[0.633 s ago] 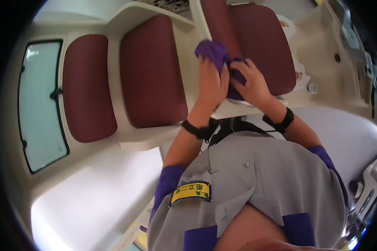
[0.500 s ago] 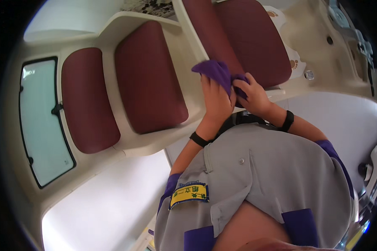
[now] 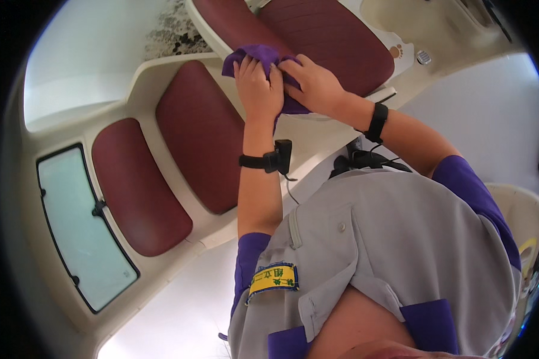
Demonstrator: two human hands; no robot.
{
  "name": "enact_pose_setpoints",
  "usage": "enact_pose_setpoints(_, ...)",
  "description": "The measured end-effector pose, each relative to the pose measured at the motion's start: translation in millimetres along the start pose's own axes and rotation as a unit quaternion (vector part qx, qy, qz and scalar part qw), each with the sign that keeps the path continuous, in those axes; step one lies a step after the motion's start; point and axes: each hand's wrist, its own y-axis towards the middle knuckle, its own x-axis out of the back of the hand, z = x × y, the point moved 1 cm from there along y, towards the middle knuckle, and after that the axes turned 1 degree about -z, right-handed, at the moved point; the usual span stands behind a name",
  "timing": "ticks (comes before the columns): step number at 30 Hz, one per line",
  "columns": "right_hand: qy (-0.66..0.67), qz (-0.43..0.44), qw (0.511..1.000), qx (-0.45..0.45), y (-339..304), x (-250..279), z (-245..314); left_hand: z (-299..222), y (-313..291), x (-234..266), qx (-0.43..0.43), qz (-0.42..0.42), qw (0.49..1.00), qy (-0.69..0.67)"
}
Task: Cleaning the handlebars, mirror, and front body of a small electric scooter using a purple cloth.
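Observation:
A purple cloth [image 3: 294, 105] is bunched between my two hands at the edge of the front maroon seat backrest [image 3: 236, 27]. My left hand [image 3: 260, 93] presses on the cloth, its fingers bent over it and pointing away from me. Close beside it on the right, my right hand [image 3: 317, 84] grips another part of the same cloth between thumb and fingers. The cloth covers the spot it lies against, and part of it hangs below my hands. To the right of the backrest is the maroon seat cushion [image 3: 335, 45]. Each wrist wears a black strap.
Cream-coloured vehicle body panels surround the seats. Left of my left arm are a rear maroon pad [image 3: 203, 134] and another maroon pad [image 3: 139, 188]. Beyond them stands a black-framed window [image 3: 87, 227]. A paw-print decorated panel [image 3: 404, 55] borders the front seat's right side.
Both hands have moved farther from my body with the cloth, along the backrest, and my arms are stretched out more. The view has shifted too. Both hands still hold the cloth.

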Motion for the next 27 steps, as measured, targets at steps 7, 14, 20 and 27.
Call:
enact_pose_setpoints(7,-0.039,-0.076,0.996,-0.016,-82.1,-13.5,-26.3,-51.5,-63.4,-28.8,-0.068,-0.14,0.988,0.005)
enact_pose_setpoints(14,-0.062,0.021,0.967,-0.247,-135.6,-35.8,-57.1,-54.6,-135.5,-74.1,-0.133,0.11,0.968,0.181)
enact_pose_setpoints(20,-0.19,0.164,0.954,-0.164,-119.2,-46.4,-93.9,-71.4,-100.5,-89.4,-0.214,0.06,0.955,0.197)
enact_pose_setpoints(27,-0.055,-0.037,0.989,-0.134,-105.7,109.3,-65.7,-103.7,-15.6,-107.4,-0.078,0.158,0.984,-0.006)
